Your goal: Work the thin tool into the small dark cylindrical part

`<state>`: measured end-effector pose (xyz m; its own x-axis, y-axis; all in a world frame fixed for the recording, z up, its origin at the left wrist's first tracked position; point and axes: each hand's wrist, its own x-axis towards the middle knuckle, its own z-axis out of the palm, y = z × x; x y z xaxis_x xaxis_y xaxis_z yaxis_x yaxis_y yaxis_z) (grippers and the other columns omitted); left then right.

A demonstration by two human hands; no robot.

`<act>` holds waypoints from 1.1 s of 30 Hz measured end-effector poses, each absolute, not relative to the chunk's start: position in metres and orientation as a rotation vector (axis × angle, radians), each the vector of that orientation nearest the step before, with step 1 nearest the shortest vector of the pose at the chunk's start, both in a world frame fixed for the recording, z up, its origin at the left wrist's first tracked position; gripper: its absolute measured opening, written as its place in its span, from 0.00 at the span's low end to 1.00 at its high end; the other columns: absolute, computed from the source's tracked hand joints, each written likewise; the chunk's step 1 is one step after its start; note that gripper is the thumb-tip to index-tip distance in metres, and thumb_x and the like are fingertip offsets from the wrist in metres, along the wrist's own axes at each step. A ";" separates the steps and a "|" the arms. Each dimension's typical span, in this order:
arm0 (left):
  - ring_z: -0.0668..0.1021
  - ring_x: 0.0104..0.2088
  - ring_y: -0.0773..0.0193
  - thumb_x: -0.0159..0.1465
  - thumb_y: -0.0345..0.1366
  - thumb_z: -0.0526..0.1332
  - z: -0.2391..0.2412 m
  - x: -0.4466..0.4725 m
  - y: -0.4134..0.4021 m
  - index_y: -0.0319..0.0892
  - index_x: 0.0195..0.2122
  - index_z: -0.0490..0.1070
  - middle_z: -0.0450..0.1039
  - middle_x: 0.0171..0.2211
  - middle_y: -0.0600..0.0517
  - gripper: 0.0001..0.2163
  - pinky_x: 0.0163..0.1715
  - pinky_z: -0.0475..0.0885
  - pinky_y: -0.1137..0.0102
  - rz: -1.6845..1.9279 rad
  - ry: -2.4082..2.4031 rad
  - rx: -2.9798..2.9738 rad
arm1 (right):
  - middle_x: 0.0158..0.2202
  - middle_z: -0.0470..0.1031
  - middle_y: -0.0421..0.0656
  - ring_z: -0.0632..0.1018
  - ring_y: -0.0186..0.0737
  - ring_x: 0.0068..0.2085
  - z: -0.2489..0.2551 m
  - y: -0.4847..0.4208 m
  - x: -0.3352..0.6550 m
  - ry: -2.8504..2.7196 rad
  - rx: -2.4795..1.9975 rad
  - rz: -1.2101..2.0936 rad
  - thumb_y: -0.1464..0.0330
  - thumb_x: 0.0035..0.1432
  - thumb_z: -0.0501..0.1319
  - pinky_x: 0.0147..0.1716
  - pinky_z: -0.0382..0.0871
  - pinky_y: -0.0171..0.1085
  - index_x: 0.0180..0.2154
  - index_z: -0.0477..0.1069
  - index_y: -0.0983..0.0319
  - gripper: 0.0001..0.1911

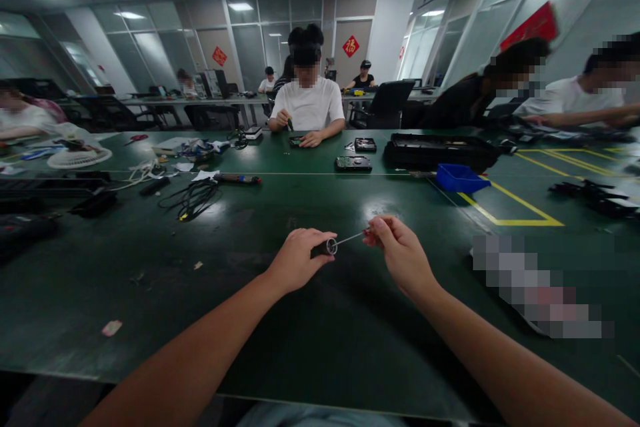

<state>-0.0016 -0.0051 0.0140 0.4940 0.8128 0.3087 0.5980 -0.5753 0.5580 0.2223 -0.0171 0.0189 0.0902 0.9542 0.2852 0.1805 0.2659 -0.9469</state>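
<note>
My left hand [294,260] is wrapped round a short dark cylinder [331,247], whose round end with a pale rim faces right. Much of the cylinder's body is hidden by the fingers. A thin metal rod [350,238] runs from that end to my right hand [403,255], which pinches its far end between thumb and fingers. I cannot tell whether the rod's left tip is inside the cylinder or only touching it. Both hands are just above the green table [310,347].
A blue bin [461,178] and a long black casing [440,151] lie ahead to the right. Hard drives [353,163] sit mid-table, near a person in white [309,107] opposite. Black cables [193,200] lie left; a blurred-out flat item [537,287] lies right.
</note>
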 end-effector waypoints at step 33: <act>0.74 0.52 0.57 0.63 0.33 0.66 0.010 -0.005 -0.003 0.49 0.55 0.71 0.74 0.50 0.50 0.19 0.56 0.66 0.57 0.795 1.182 2.338 | 0.25 0.77 0.40 0.77 0.40 0.29 0.039 -0.026 0.228 -1.741 -1.294 0.766 0.57 0.62 0.59 0.31 0.68 0.40 0.37 0.74 0.59 0.13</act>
